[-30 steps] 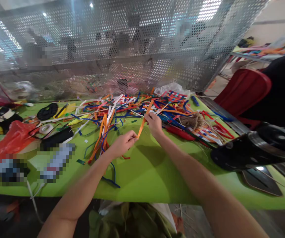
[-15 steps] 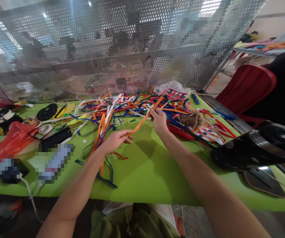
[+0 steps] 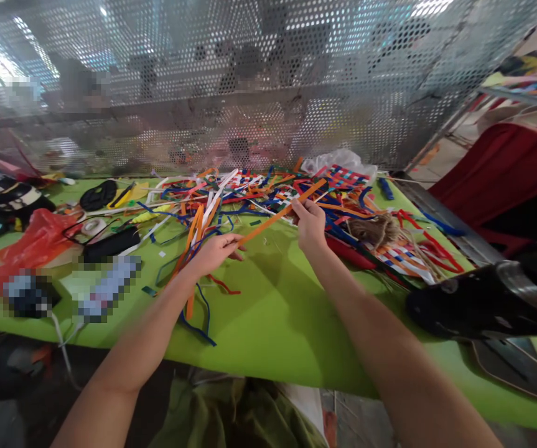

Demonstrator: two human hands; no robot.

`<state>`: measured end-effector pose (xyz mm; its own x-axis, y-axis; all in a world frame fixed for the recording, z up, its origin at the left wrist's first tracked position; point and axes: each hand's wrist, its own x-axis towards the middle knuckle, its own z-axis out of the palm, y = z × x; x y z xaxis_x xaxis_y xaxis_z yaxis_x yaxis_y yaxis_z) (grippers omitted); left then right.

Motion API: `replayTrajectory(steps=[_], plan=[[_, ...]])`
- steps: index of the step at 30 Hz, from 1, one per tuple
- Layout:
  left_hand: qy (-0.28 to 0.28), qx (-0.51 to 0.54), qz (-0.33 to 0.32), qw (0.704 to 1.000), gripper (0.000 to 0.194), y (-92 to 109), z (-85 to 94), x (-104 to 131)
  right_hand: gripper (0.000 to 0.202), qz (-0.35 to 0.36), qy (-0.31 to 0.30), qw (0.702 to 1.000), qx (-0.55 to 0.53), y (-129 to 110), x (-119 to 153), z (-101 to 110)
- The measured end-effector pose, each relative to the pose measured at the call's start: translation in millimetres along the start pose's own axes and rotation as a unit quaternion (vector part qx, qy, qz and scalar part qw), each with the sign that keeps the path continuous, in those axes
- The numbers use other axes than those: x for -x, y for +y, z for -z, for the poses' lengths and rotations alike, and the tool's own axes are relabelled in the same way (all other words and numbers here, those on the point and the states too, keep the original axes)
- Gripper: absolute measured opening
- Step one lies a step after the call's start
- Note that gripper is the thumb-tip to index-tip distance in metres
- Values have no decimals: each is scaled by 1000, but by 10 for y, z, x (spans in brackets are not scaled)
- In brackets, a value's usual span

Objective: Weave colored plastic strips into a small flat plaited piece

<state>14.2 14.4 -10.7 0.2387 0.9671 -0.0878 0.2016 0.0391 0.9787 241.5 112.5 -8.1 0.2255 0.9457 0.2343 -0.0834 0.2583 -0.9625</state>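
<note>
An orange strip [image 3: 269, 222] is stretched slantwise above the green table [image 3: 268, 323]. My left hand [image 3: 219, 252] pinches its lower left end. Farther up, my right hand [image 3: 310, 224] grips the same strip, whose free end sticks out past the fingers. Behind both hands lies a tangle of blue, white, red and orange strips [image 3: 212, 198], with a woven checked piece [image 3: 345, 177] at its back right. Loose orange strips [image 3: 195, 227] and a blue strip [image 3: 208, 317] lie close to my left hand.
At the right a black flask [image 3: 464, 302] lies beside a dark flat board [image 3: 515, 367]. A red plastic bag [image 3: 39, 239], a black pouch [image 3: 112, 244] and a white cable [image 3: 61, 348] are at the left. A perforated metal screen [image 3: 249, 93] stands behind the table.
My hands have moved slightly apart, with a longer stretch of the orange strip between them. The camera view has shifted a little, and the strip slopes less steeply.
</note>
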Motion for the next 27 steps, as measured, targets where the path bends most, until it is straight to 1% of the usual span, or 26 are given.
replayTrajectory(steps=[2,4,7,10,12,14,16,18,21,23,25,27], plan=[[-4,23,3,1000,22,-38,4,-26,35,0,9,1000,3,16,-24,28],[6,37,4,999,21,-55,0,-38,33,2,5,1000,10,31,-29,31],[34,33,-9,999,20,-35,-19,-26,33,0,-12,1000,25,53,-7,-7],[63,12,-26,998,22,-13,-57,0,34,1,-35,999,35,77,41,-67],[71,5,-36,997,23,-18,-87,10,37,4,-52,998,34,84,80,-101],[62,2,-39,997,23,-30,-102,10,39,5,-67,997,29,72,118,-124],[37,-1,-36,999,23,-28,-88,5,40,3,-85,996,24,37,153,-138],[13,-3,-32,999,22,-3,-40,3,39,4,-105,994,27,-14,188,-149],[-16,-10,-57,998,24,54,60,10,36,4,-141,989,43,-95,264,-183],[-39,13,-58,997,27,76,105,20,34,0,-169,984,50,-139,337,-225],[-42,51,-37,997,26,77,110,29,33,-4,-200,978,53,-173,423,-279],[-22,67,-30,997,28,61,77,32,33,-6,-228,972,54,-200,505,-337]])
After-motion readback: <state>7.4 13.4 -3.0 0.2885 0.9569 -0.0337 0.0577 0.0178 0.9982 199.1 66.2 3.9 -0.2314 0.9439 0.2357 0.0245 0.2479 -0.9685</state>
